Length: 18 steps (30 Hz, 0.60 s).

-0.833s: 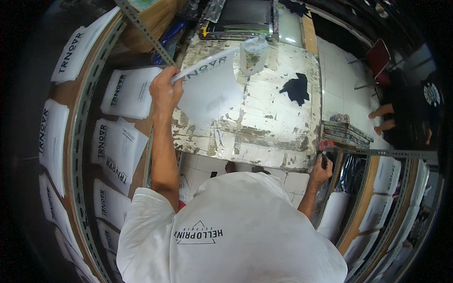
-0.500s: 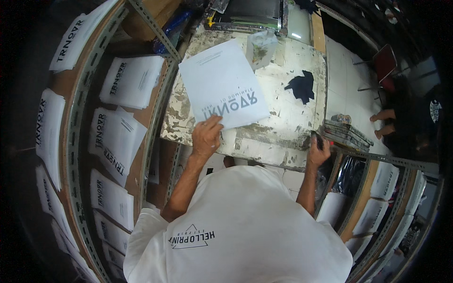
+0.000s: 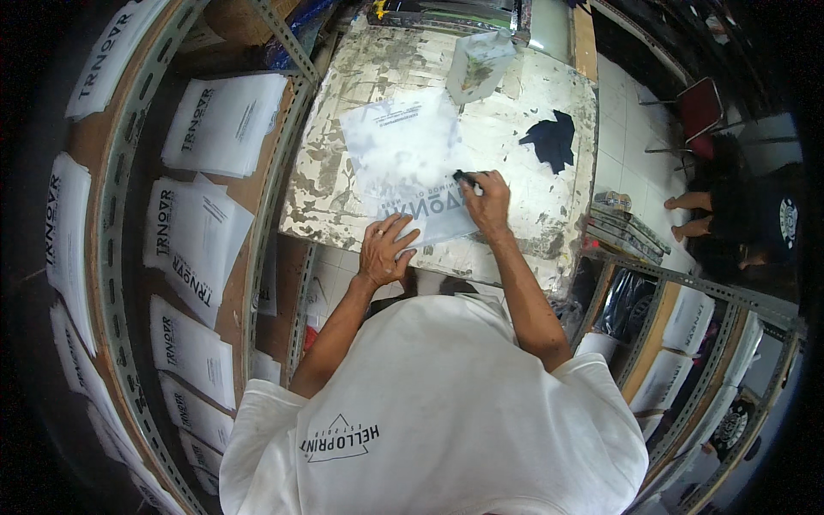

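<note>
A translucent white printed plastic sheet or bag lies on the worktable, its dark lettering toward me. My left hand rests on its near left corner, fingers spread and laid flat. Over the sheet's right side, my right hand is closed around a small black object; its exact kind is hidden by the fingers. Just beyond the sheet stands a cloudy, clear-sided container with stained contents. A crumpled dark navy cloth lies to the right of my right hand.
Shelves on the left hold stacks of printed white sheets. A framed screen sits at the table's far edge. Stacked frames and another shelf stand at right. Farther right are a red chair and another person's feet.
The raised white sheet now lies flatter on the table. My right hand, with the black object, has come from the table's right edge to the sheet. My left hand's fingers have spread.
</note>
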{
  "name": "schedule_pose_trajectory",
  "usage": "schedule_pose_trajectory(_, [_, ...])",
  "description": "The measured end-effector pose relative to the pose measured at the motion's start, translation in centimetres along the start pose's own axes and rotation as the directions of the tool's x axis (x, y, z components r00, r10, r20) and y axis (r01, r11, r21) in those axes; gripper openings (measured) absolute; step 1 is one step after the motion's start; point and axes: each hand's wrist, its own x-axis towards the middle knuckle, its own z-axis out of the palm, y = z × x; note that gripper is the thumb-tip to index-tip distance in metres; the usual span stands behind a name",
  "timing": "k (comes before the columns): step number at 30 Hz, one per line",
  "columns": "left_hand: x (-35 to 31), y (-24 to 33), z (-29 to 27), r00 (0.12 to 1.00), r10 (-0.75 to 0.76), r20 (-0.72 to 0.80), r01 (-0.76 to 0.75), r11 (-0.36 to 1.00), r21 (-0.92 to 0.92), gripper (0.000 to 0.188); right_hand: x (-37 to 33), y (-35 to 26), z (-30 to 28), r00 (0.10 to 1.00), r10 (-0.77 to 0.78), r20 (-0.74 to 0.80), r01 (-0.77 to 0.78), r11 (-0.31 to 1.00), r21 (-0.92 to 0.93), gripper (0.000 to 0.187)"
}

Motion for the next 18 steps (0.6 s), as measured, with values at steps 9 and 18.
schedule_pose_trajectory(9, [0.5,0.4,0.1,0.992,-0.064,-0.105,0.052,0.993,-0.107,0.038,2.0,2.2,3.4,0.999,-0.039,0.012,0.041,0.952,-0.303,0.016])
schedule_pose_trajectory(18, [0.6,0.3,0.1,0.99,-0.074,-0.12,0.06,0.992,-0.113,0.039,2.6,2.4,3.8,0.99,-0.08,0.113,0.114,0.936,-0.333,0.015])
